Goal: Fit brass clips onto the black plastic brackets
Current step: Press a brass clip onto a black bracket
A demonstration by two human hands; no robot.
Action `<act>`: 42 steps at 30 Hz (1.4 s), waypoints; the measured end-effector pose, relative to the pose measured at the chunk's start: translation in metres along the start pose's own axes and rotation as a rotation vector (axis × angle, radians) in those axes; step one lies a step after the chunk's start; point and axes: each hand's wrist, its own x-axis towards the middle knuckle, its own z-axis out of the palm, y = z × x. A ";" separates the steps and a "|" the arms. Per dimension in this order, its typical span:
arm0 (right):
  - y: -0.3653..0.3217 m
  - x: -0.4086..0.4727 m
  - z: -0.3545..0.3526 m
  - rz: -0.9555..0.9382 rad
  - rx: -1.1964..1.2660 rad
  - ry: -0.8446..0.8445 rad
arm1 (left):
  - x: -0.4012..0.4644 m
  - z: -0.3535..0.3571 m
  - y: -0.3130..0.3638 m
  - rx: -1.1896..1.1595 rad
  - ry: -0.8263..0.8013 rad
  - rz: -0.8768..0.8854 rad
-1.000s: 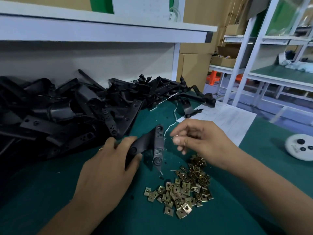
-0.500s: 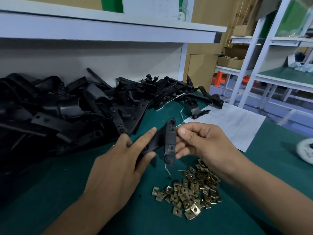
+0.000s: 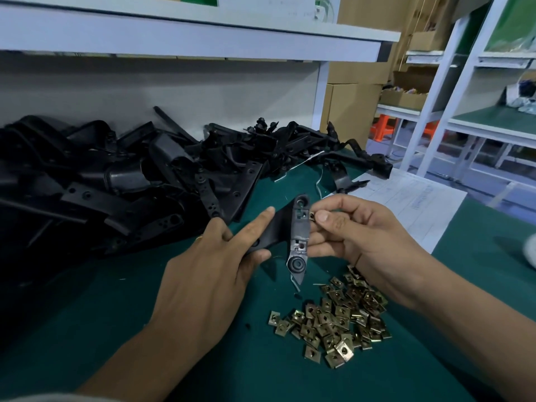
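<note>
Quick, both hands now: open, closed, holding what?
Left hand: grips the black plastic bracket.
Right hand: pinches a small brass clip against the bracket.

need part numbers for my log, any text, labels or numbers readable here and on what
Nothing can be read.
Paper sheet on the table: faint printed lines and a bluish mark, too blurred to read.
White panel above the shelf: faint marks, unreadable.
Bracket in the hands, clips, boxes: no markings visible.
</note>
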 end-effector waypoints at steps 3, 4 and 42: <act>-0.001 0.000 0.000 -0.014 -0.001 -0.004 | 0.000 0.000 0.000 -0.013 0.004 0.005; -0.001 0.000 0.001 -0.014 0.004 -0.006 | 0.000 0.000 0.000 -0.017 0.005 0.005; -0.021 -0.008 -0.007 -0.004 -0.172 -0.300 | -0.003 -0.001 -0.006 -0.314 -0.138 0.286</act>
